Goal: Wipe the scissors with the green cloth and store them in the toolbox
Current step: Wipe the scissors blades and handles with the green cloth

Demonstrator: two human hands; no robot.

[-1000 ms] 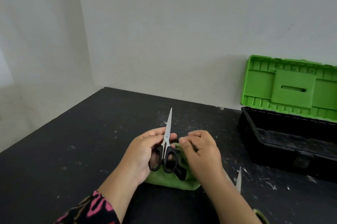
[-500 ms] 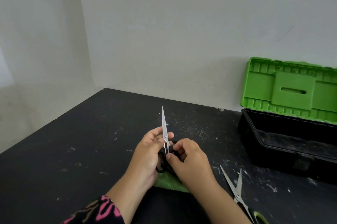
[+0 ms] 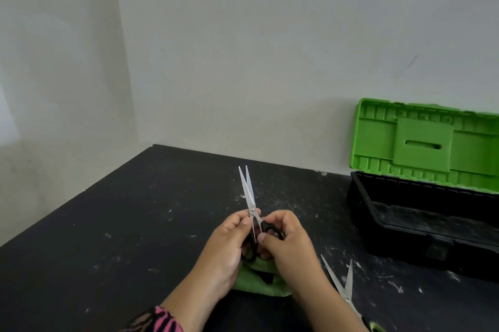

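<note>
Black-handled scissors (image 3: pixel 249 191) point away from me with the blades slightly parted. My left hand (image 3: pixel 224 248) grips one handle loop and my right hand (image 3: pixel 290 242) grips the other. The green cloth (image 3: pixel 256 281) lies on the table under both hands, mostly hidden by them. The toolbox (image 3: pixel 421 226) stands at the right, black body, green lid (image 3: pixel 424 142) raised against the wall.
A second pair of scissors (image 3: pixel 341 281) with parted blades and a green handle lies on the black table (image 3: pixel 121 237) near my right forearm. White walls meet in a corner at the table's far left. White specks dot the tabletop.
My right hand left the cloth and took hold of a handle loop. The blades, shut before, have parted slightly. The view shifted, revealing more of the second scissors.
</note>
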